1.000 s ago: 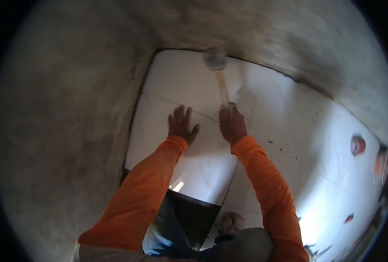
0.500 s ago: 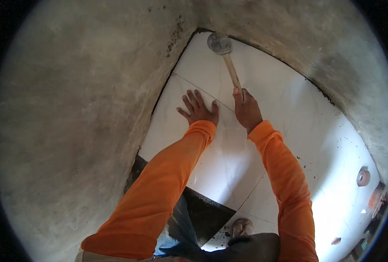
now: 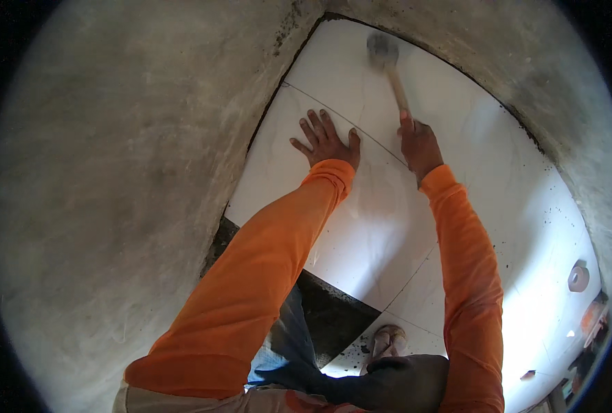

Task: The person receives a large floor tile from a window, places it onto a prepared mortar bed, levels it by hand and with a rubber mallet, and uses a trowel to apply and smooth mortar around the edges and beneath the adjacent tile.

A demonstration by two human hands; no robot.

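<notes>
My left hand [image 3: 330,143] lies flat with fingers spread on a white floor tile [image 3: 361,206], just short of the joint with the tile beyond. In my right hand [image 3: 421,146] is the wooden handle of a mallet [image 3: 398,88]. Its dark grey round head is smeared by motion and shows over the far tile [image 3: 333,58], near the back wall. Whether the head touches that tile I cannot tell.
Bare cement walls rise at the left [image 3: 127,151] and the back [image 3: 533,76], with a dark gap along the tiles. An untiled dark patch [image 3: 333,313] lies by my knee. A tape roll [image 3: 578,278] sits at the right, with several small items beyond it.
The mallet head has shifted rightward along the far tile with my right hand. My left hand stays flat on its tile. The whole view has shifted a little.
</notes>
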